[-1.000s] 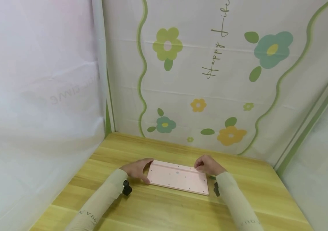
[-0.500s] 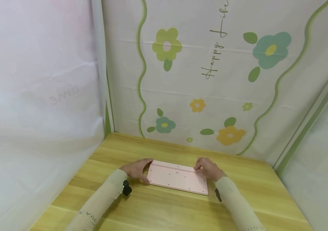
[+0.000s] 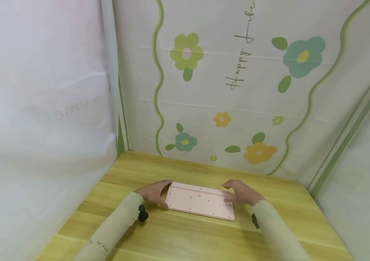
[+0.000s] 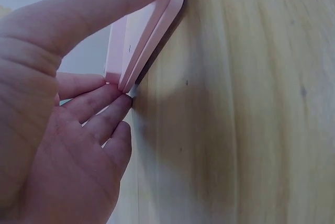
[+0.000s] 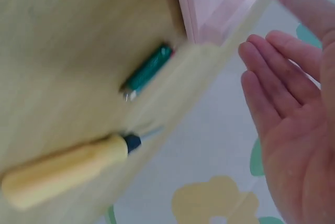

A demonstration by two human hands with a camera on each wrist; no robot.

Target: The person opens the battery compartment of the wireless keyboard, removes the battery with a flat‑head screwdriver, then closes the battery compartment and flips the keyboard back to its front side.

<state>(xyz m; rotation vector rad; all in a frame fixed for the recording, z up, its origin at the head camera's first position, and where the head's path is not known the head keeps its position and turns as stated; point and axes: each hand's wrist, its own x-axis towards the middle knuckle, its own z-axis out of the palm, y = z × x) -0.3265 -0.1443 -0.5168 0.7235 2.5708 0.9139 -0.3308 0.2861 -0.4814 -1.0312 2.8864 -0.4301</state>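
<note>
A pink keyboard (image 3: 198, 201) lies underside up on the wooden table, small screws dotting its back and a raised bar along its far edge. My left hand (image 3: 154, 192) holds its left end, thumb at the near edge and fingertips at the far corner. In the left wrist view those fingertips touch the keyboard's corner (image 4: 141, 41). My right hand (image 3: 244, 193) is over the right end with thumb and fingers spread apart. Its fingers look straight in the right wrist view, with nothing held between them. Whether the right thumb touches the keyboard I cannot tell.
In the right wrist view a green battery (image 5: 147, 69) lies beside the keyboard's end. A screwdriver with a yellow handle (image 5: 68, 169) lies further out; my right arm hides both in the head view. A floral cloth (image 3: 204, 90) hangs behind the table (image 3: 185, 235).
My right hand has drawn back slightly to the right from the keyboard's raised bar, and its pinched fingers have spread. The left hand and the keyboard have stayed put.
</note>
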